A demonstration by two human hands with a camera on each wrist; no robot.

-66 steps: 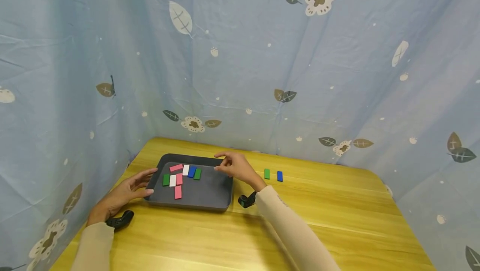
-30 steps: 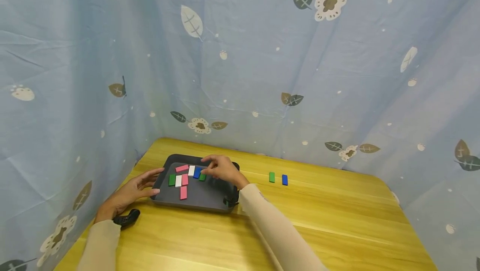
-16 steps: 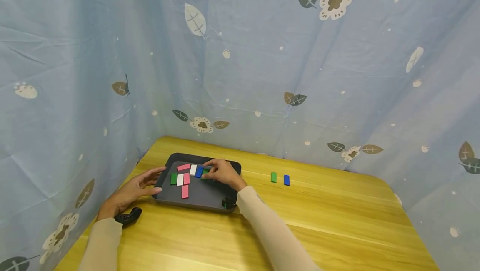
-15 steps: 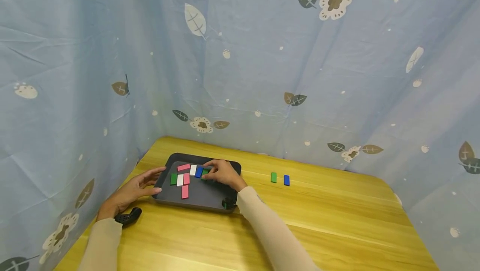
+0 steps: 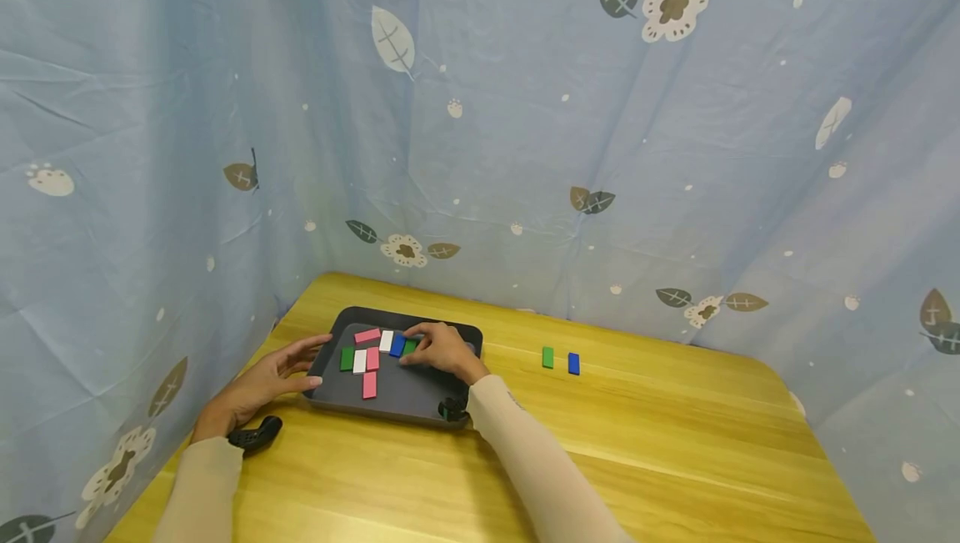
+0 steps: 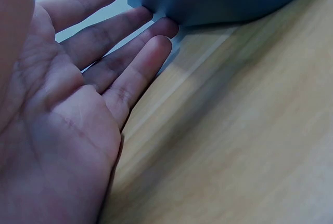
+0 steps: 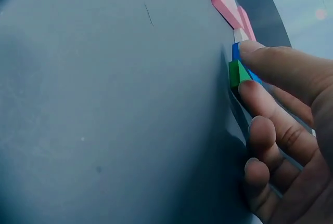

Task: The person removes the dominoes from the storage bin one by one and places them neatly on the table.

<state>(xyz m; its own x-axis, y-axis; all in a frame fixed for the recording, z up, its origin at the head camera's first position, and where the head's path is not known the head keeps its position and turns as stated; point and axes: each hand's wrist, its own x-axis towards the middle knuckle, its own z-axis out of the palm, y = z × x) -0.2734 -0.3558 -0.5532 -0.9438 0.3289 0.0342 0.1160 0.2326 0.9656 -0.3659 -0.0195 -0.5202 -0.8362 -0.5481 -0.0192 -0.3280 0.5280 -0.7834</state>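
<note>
My left hand (image 5: pixel 258 384) lies with extended fingers at the left end of the dark grey tray (image 5: pixel 412 393); in the left wrist view its fingertips meet the tray's outer wall. Inside the tray, thumb and index finger of my right hand (image 5: pixel 446 349) are curled round a green domino block (image 5: pixel 410 346). The right wrist view has its fingertip on that green block (image 7: pixel 237 76), while the thumb overlaps the adjoining blue block (image 5: pixel 397 346). A white block (image 5: pixel 386 341) and a pink one (image 5: pixel 367 335) continue the row leftward.
Nearer in the tray are another green block (image 5: pixel 347 359), a white block (image 5: pixel 360 361) and two pink blocks, one (image 5: pixel 372 359) above the other (image 5: pixel 370 385). Right of the tray, a green block (image 5: pixel 547 357) and a blue one (image 5: pixel 573 363) lie on the wooden table (image 5: pixel 675 426). A patterned curtain (image 5: pixel 487 151) hangs behind.
My right hand has moved left from the tray's right end to the green block beside the blue one. Its thumb has since shifted slightly nearer. The left hand has stayed at the tray.
</note>
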